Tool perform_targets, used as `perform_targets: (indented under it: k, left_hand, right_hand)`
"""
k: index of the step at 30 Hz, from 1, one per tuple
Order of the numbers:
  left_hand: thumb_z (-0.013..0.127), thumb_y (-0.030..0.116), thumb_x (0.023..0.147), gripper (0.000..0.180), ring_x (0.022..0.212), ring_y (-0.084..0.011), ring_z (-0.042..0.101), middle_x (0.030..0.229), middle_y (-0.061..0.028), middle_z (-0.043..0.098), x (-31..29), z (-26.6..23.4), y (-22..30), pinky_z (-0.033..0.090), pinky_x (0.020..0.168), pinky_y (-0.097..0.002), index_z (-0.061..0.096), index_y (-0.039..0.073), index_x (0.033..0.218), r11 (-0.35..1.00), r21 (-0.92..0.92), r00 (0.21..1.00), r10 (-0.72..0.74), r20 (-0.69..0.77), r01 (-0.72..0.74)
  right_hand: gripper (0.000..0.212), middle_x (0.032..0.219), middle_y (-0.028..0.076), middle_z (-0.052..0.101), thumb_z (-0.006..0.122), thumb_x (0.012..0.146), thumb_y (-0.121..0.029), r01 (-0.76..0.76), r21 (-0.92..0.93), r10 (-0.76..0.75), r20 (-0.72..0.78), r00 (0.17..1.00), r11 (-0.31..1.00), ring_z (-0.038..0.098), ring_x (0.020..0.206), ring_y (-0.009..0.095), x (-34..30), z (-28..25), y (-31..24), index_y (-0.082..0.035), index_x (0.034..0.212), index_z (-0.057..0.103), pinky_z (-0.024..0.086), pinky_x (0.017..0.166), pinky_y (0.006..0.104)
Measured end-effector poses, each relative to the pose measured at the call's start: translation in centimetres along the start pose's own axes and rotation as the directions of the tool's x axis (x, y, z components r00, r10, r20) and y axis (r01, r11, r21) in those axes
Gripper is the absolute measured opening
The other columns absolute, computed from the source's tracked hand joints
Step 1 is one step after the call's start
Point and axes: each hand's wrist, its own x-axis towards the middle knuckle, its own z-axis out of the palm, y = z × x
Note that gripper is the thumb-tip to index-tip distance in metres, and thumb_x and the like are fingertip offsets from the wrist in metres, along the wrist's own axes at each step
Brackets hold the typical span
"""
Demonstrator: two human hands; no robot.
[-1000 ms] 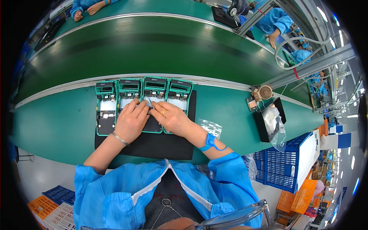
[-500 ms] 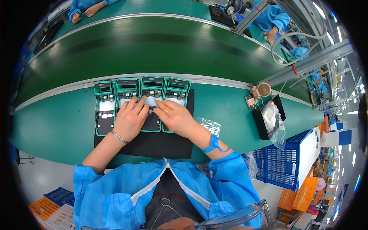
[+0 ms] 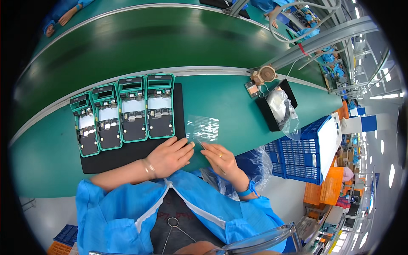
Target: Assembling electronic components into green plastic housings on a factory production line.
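The clear sheet [image 3: 203,128] is laid beyond the loosely extended left grip [image 3: 170,157] and the right grip [image 3: 222,160], toward the table's near edge [image 3: 250,149]. Whether anything is pinched at right cannot be told.

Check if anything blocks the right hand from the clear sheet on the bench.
Nothing visible does: the right hand is at the near edge of the clear sheet; the left hand lies farther left.
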Motion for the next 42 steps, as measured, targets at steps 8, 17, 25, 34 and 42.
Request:
perform_targets:
  k: [8,17,25,34,42]
  left_hand:
    - [0.069,0.029,0.086,0.047,0.124,-0.0302,0.051,0.136,-0.0119,0.057,0.5,0.8,0.1,0.042,0.101,-0.0451,0.062,0.002,0.124,0.998,0.037,0.989,-0.052,0.139,0.047]
    - [0.066,0.030,0.089,0.046,0.126,-0.0304,0.049,0.136,-0.0133,0.057,0.3,1.0,0.0,0.042,0.103,-0.0446,0.062,0.000,0.125,0.998,0.017,0.990,-0.056,0.130,0.054]
    - [0.065,0.030,0.089,0.046,0.127,-0.0292,0.049,0.134,-0.0124,0.058,-0.1,0.6,-0.2,0.040,0.104,-0.0424,0.063,0.000,0.125,0.998,0.043,0.991,-0.049,0.122,0.044]
    - [0.072,0.008,0.074,0.023,0.102,-0.0317,0.062,0.106,-0.0117,0.066,-6.0,-6.9,-4.0,0.052,0.086,-0.0425,0.065,0.004,0.096,0.963,0.132,0.936,-0.189,-0.296,0.236]
    - [0.068,0.008,0.081,0.028,0.113,-0.0315,0.057,0.116,-0.0064,0.065,-12.9,-10.5,-5.8,0.049,0.091,-0.0412,0.066,0.003,0.109,0.688,0.432,0.813,-0.500,-0.300,0.583]
  right_hand:
    - [0.033,0.119,0.021,0.067,0.069,0.075,0.003,0.025,-0.031,-0.024,0.024,0.999,0.999,0.068,0.098,0.036,-0.9,0.1,0.4,0.004,0.107,0.067,0.057,0.082,0.0396]
    - [0.033,0.117,0.021,0.067,0.069,0.073,0.001,0.073,-0.036,-0.071,0.056,0.996,0.997,0.068,0.099,0.034,-0.3,-0.5,0.3,0.004,0.106,0.068,0.058,0.082,0.0393]
    - [0.031,0.116,0.019,0.068,0.068,0.075,0.002,0.109,-0.142,-0.102,0.059,0.993,0.984,0.069,0.098,0.033,1.3,-0.5,0.3,0.003,0.106,0.068,0.059,0.081,0.0388]
    - [0.034,0.117,0.019,0.068,0.071,0.076,0.004,0.307,0.071,-0.309,0.011,0.951,0.949,0.067,0.099,0.033,12.0,4.7,-2.3,0.003,0.110,0.067,0.058,0.080,0.0384]
    - [0.039,0.118,0.020,0.067,0.068,0.071,0.002,0.431,0.134,-0.432,-0.024,0.902,0.892,0.065,0.102,0.032,19.1,14.2,-4.4,0.003,0.110,0.067,0.057,0.083,0.0370]
